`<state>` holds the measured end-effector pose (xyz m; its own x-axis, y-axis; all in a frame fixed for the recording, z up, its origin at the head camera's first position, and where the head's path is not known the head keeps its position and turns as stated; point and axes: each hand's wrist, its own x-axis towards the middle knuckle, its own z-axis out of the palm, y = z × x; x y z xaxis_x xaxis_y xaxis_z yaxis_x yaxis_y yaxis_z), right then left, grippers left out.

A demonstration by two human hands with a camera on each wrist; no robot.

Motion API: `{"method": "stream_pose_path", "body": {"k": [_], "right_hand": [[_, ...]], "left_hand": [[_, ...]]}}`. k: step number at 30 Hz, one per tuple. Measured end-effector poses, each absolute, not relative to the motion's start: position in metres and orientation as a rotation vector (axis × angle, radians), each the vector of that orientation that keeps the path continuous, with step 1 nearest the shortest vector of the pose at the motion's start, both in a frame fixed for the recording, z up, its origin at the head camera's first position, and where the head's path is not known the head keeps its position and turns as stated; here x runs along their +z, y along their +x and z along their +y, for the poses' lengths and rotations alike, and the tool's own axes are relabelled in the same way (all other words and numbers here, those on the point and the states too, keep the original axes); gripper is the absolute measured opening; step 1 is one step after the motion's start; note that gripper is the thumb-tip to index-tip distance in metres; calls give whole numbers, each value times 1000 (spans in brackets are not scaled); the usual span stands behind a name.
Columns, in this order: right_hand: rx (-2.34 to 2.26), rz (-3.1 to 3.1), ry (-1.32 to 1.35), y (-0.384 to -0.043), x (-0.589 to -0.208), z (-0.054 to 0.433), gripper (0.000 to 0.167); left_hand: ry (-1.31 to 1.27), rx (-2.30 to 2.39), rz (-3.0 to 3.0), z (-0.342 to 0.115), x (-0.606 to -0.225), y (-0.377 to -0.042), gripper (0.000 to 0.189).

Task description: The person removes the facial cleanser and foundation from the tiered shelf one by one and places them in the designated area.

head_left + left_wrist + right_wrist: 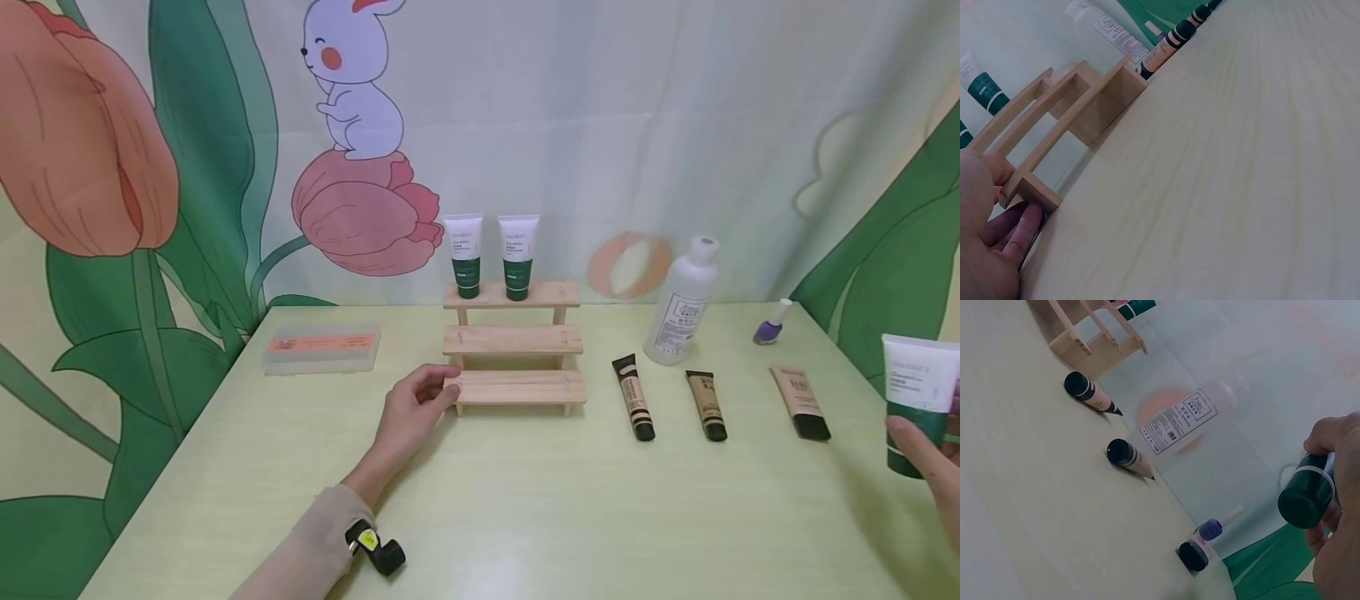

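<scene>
Head view: right hand [939, 475] pinches a tube [919, 387], cap [1300, 509] down, in the air by the right edge of the table [600, 517]; left hand [412, 410] pinches the rack [517, 339] at its lowest step's left end. Tube judged light, soft-walled, possibly slick; hold near the stiffer cap. Rack judged light, rigid.
</scene>
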<state>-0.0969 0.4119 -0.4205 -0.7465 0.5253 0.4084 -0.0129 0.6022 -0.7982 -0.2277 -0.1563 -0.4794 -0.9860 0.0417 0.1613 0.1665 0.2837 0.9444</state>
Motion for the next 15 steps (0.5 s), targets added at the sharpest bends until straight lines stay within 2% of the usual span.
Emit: {"method": "stream_pose_path", "body": {"k": [3, 8, 10, 15], "right_hand": [[1061, -2255, -429, -90, -434, 419, 45], [1044, -2325, -390, -80, -447, 425, 42], [1066, -2312, -368, -76, -453, 425, 61], [1102, -2340, -354, -67, -467, 427, 74]], "left_hand": [[-202, -1809, -2430, -156, -480, -228, 20], [-211, -1813, -2429, -155, -480, -229, 20], [-216, -1815, -2428, -154, -480, -230, 21], [-220, -1825, -2421, -154, -480, -230, 20]]}}
